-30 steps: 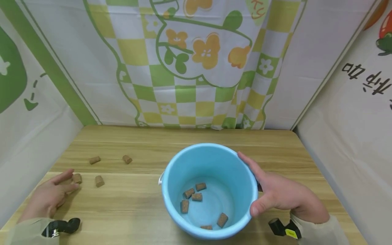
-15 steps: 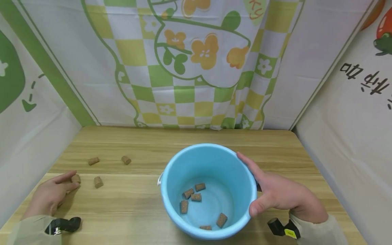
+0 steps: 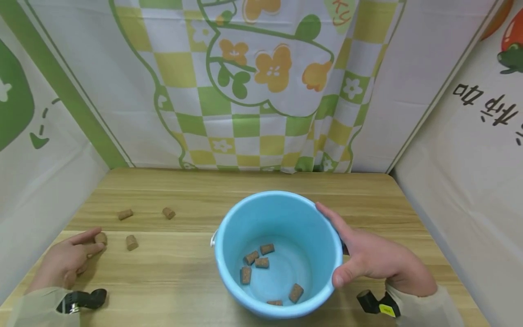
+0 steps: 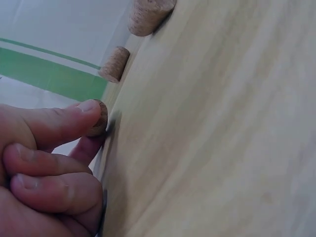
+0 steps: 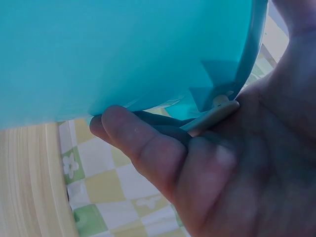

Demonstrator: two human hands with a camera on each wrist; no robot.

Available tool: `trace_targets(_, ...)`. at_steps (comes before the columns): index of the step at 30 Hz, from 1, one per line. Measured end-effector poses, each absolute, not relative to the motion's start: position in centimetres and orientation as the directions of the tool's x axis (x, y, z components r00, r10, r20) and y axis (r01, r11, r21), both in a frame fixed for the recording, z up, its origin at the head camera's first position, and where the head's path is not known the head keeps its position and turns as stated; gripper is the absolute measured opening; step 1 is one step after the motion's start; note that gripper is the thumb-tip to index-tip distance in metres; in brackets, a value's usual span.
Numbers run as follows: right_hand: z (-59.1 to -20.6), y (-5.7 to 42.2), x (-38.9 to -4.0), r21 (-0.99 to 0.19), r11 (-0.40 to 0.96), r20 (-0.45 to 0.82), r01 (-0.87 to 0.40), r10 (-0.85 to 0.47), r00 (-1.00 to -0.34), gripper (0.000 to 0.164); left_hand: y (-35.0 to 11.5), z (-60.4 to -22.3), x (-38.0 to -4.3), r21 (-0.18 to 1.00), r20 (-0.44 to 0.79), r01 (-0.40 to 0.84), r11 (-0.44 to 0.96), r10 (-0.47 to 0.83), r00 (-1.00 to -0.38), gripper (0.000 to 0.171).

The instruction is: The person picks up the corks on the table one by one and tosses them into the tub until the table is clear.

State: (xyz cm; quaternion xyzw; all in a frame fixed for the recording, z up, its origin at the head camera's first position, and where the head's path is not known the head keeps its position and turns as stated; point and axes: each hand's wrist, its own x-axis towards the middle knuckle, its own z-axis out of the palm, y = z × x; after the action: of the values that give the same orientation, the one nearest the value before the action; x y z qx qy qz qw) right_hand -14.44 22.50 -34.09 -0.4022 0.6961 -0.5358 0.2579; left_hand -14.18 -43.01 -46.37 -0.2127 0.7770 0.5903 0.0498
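Note:
At the table's left, my left hand (image 3: 67, 261) pinches a cork (image 3: 101, 239) between thumb and index finger. The left wrist view shows the thumb on this cork (image 4: 100, 121), which is at the tabletop, with the other fingers curled in. My right hand (image 3: 372, 254) holds the right side of a light blue bucket (image 3: 224, 268), thumb and index finger along its rim. In the right wrist view, fingers (image 5: 143, 143) lie against the bucket's outer wall (image 5: 123, 59) near the handle joint. Several corks (image 3: 262, 263) lie on the bucket's floor.
Three more corks lie on the wooden table (image 3: 175, 281): one (image 3: 131, 242) right of my left hand, one (image 3: 125, 214) behind it, another (image 3: 169, 213) farther right. A white handle end (image 3: 213, 238) sticks out at the bucket's left. Printed cloth (image 3: 261, 127) hangs behind the table.
The left index finger has come closer onto the cork, and the hand now pinches it. My right hand and the bucket stay in place; the head view has shifted slightly.

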Motion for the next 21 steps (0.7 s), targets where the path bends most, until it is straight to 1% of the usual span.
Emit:
trace_targets(1,-34.1,22.5,-14.5,-0.953,0.103,0.073,-0.286,-0.836,-0.543,0.122,-43.1,-46.2,-14.1,0.893,-0.347,-0.402,0.201,-0.259,-0.901,0.037)
trace_targets(2,-34.1,22.5,-14.5,-0.952,0.104,0.073,-0.288,-0.835,-0.545,0.122,-43.2,-46.0,-14.0,0.892,-0.369,-0.414,0.181,-0.238,-0.899,0.042)
trace_targets(5,-34.1,22.5,-14.5,-0.953,0.105,0.070,-0.284,-0.836,-0.544,0.122,-43.6,-45.2,-13.8,0.886,-0.418,-0.440,0.144,-0.163,-0.894,0.068)
trace_targets(8,-34.1,22.5,-14.5,-0.952,0.108,0.069,-0.287,-0.836,-0.544,0.123,-43.8,-44.3,-13.7,0.886,-0.431,-0.446,0.127,-0.128,-0.893,0.085)
trace_targets(13,-34.1,22.6,-14.5,-0.957,0.090,0.077,-0.277,-0.840,-0.537,0.123,-43.3,-42.8,-13.7,0.904,-0.408,-0.422,0.064,-0.163,-0.898,0.095)
trace_targets(16,-34.1,22.6,-14.6,-0.959,0.074,0.084,-0.272,-0.845,-0.528,0.122,-42.6,-42.2,-14.0,0.935,-0.354,-0.355,-0.023,-0.144,-0.924,0.094)
trace_targets(18,-34.1,22.5,-14.6,-0.959,0.072,0.087,-0.275,-0.846,-0.526,0.122,-42.0,-41.9,-14.1,0.947,-0.313,-0.299,-0.121,-0.116,-0.943,0.089)
trace_targets(21,-34.1,22.5,-14.6,-0.957,0.079,0.083,-0.279,-0.847,-0.525,0.123,-41.0,-41.4,-14.4,0.939,-0.227,-0.201,-0.279,-0.064,-0.972,0.060)
